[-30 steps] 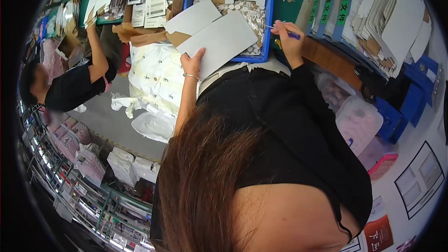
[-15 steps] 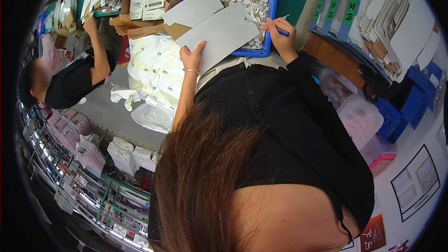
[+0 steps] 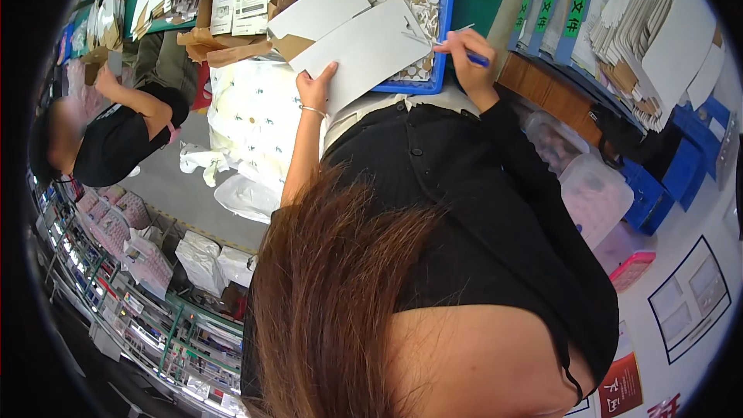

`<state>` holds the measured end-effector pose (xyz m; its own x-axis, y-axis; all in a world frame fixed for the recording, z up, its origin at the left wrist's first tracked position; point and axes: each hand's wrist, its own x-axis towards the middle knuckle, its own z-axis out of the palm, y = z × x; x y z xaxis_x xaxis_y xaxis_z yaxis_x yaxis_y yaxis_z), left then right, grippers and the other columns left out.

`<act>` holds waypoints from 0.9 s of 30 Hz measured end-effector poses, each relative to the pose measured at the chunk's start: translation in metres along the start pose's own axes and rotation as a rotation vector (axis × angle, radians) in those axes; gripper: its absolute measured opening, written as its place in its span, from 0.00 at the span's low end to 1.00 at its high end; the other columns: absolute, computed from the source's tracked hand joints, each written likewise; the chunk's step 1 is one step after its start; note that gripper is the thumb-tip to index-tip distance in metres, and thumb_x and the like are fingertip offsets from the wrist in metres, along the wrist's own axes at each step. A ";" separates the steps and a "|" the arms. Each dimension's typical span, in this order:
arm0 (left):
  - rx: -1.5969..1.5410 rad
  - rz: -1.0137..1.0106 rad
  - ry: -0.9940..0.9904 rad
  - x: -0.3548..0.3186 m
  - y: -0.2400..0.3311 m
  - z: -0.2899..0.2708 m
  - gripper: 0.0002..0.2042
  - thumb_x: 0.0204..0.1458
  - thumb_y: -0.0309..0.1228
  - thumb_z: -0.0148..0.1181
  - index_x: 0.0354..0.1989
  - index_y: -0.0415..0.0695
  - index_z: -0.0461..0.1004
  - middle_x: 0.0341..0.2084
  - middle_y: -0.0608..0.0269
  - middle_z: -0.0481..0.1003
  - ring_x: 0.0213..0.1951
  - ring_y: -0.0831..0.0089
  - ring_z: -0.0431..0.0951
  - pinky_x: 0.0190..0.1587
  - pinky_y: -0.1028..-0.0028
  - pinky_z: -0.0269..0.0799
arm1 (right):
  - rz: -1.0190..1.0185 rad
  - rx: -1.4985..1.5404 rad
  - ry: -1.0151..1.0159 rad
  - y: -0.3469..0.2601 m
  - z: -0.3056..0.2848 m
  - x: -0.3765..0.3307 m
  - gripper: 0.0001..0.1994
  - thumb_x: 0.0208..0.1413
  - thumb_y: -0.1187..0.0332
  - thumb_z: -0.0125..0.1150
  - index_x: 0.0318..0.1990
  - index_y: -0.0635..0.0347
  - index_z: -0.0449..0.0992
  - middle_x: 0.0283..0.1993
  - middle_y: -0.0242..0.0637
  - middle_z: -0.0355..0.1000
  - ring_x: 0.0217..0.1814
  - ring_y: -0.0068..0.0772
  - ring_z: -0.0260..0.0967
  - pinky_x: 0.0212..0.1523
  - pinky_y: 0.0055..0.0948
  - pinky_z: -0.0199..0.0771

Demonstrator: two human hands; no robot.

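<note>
As left hand [image 3: 313, 93] grips card [image 3: 368, 50], right hand [image 3: 471, 71] curls round tool [image 3: 478, 59].

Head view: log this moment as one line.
left hand: holds white card by edge | right hand: holds blue-handled tool, thin tip over card | nearby: blue tray, small white pieces inside

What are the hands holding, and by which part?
The left hand holds a white card by its lower-left edge; the right hand holds a slim tool by its blue handle.
</note>
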<state>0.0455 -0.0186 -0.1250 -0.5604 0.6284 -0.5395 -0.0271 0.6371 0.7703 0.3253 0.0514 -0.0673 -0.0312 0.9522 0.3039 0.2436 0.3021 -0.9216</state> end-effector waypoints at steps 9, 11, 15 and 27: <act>-0.125 0.054 -0.049 -0.003 0.010 0.010 0.15 0.35 0.26 0.67 0.25 0.31 0.67 0.19 0.54 0.72 0.18 0.73 0.71 0.21 0.80 0.70 | 0.097 -0.002 -0.052 0.007 0.025 -0.008 0.09 0.46 0.79 0.53 0.16 0.68 0.71 0.15 0.33 0.62 0.14 0.24 0.54 0.16 0.20 0.55; -0.117 0.075 -0.050 -0.005 0.012 0.013 0.15 0.35 0.26 0.67 0.25 0.31 0.67 0.20 0.54 0.72 0.18 0.73 0.72 0.21 0.80 0.71 | 0.100 -0.002 -0.052 0.007 0.028 -0.007 0.09 0.46 0.79 0.53 0.16 0.69 0.70 0.15 0.33 0.62 0.14 0.24 0.54 0.16 0.20 0.55; -0.095 0.142 -0.061 -0.008 0.015 0.016 0.15 0.35 0.26 0.67 0.26 0.30 0.68 0.20 0.54 0.73 0.19 0.72 0.72 0.21 0.80 0.71 | 0.105 -0.005 -0.047 0.009 0.038 -0.003 0.09 0.46 0.78 0.52 0.17 0.69 0.70 0.15 0.33 0.61 0.14 0.24 0.54 0.15 0.20 0.56; -0.162 0.136 -0.061 -0.021 0.014 0.000 0.15 0.36 0.25 0.66 0.28 0.30 0.66 0.21 0.54 0.73 0.19 0.72 0.72 0.22 0.80 0.71 | 0.224 0.152 0.094 -0.026 0.007 0.020 0.13 0.48 0.77 0.50 0.13 0.66 0.69 0.13 0.31 0.64 0.16 0.22 0.60 0.19 0.17 0.60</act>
<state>0.0563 -0.0226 -0.1029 -0.5173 0.7326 -0.4424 -0.0896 0.4678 0.8793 0.3116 0.0626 -0.0392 0.0993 0.9897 0.1030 0.0862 0.0946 -0.9918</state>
